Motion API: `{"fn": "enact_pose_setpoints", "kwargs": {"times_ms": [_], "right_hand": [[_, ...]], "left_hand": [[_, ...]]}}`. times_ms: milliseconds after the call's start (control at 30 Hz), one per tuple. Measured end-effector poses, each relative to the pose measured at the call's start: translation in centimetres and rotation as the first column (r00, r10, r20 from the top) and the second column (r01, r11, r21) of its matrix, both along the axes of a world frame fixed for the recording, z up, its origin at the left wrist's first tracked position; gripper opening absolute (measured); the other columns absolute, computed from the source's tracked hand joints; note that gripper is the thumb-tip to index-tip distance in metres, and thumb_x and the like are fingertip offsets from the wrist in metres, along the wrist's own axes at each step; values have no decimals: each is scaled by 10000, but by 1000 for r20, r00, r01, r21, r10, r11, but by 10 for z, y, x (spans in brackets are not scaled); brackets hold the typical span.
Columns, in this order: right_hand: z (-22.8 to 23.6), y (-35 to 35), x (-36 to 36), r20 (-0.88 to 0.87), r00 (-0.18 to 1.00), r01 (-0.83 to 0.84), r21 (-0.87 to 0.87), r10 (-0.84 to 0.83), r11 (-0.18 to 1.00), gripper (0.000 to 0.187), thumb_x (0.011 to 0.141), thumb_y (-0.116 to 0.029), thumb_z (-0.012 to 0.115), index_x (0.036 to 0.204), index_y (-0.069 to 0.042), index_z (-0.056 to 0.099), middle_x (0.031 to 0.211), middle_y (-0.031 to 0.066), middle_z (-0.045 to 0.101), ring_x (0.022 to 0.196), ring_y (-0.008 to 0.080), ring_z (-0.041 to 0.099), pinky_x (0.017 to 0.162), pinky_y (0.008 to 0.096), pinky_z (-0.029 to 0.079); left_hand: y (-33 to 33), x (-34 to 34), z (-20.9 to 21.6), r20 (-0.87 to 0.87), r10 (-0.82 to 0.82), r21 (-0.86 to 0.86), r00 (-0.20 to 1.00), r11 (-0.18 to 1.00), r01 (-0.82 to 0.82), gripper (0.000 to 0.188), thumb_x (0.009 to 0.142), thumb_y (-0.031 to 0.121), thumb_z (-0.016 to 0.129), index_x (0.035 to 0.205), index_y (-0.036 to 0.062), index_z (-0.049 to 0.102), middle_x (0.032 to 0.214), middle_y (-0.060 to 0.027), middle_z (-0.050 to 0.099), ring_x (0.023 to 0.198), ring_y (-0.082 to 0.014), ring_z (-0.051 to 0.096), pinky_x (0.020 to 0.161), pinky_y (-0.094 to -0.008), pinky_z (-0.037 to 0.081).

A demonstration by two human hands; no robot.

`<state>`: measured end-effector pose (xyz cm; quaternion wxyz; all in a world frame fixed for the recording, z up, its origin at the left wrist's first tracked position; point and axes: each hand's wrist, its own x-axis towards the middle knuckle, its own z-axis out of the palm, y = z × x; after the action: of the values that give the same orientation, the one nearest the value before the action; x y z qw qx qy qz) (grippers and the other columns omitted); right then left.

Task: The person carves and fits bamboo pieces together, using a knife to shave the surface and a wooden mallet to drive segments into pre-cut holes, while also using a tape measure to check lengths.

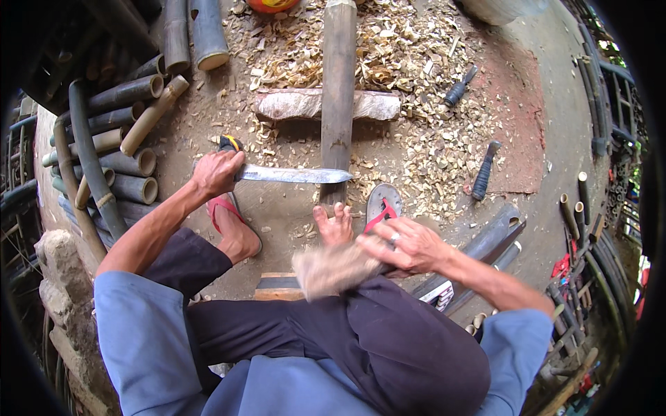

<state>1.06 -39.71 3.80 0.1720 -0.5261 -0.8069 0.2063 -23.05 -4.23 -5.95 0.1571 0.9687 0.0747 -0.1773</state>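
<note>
My left hand point(219, 171) is closed round the handle of a machete point(295, 175). The blade points right, and its tip lies over the near end of a long bamboo pole point(338, 69). My right hand point(408, 246), with a ring on one finger, is at a thick light-brown block point(336, 270), perhaps wood, above my lap. The block is smeared by motion, and some of my fingers are hidden. My bare foot point(334, 223) is at the pole's near end.
The pole rests across a pale stone block point(277, 105). Wood chips point(416, 145) cover the ground beyond. Two dark-handled tools point(482, 172) lie at the right. Bamboo lengths point(132, 163) are piled at the left; a split bamboo piece point(489, 236) lies near my right forearm.
</note>
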Motion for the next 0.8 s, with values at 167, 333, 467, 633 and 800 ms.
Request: {"fn": "enact_pose_setpoints", "kwargs": {"times_ms": [167,333,467,633,800], "right_hand": [[-33,62,46,418,908,122,-316,23,941,820,643,-353,754,1333,-123,377,995,211,572,828,312,599,655,435,505],[-18,49,-26,55,986,-155,-88,160,984,740,698,-298,735,1302,-84,363,982,282,599,908,374,627,699,455,548],[-55,68,22,259,966,155,-589,4,793,728,664,-362,758,1259,-107,425,906,217,615,835,356,629,646,450,534],[-22,54,-54,-301,950,-59,83,82,995,765,654,-318,767,1260,-27,402,889,235,595,810,375,625,718,473,523],[-11,86,6,133,991,82,-629,3,773,578,733,-333,725,1152,-54,439,766,175,614,695,297,638,500,361,543]], "left_hand": [[-2,6,0,17,-11,23,1000,1000,10,191,653,30,573,811,49,468,709,-127,576,702,-332,598,608,-442,483],[-3,0,-2,70,-21,35,997,999,18,174,649,35,576,789,52,475,695,-125,571,698,-322,602,609,-434,485],[1,13,-8,71,-43,64,997,997,38,169,657,50,578,793,48,478,704,-130,579,692,-321,607,605,-431,486],[1,4,-10,80,-39,50,996,998,35,172,652,64,584,785,45,477,695,-125,576,669,-328,608,590,-437,486],[10,10,-19,148,-46,52,988,998,39,156,660,74,591,786,55,501,697,-128,584,621,-332,604,528,-428,486]]}}
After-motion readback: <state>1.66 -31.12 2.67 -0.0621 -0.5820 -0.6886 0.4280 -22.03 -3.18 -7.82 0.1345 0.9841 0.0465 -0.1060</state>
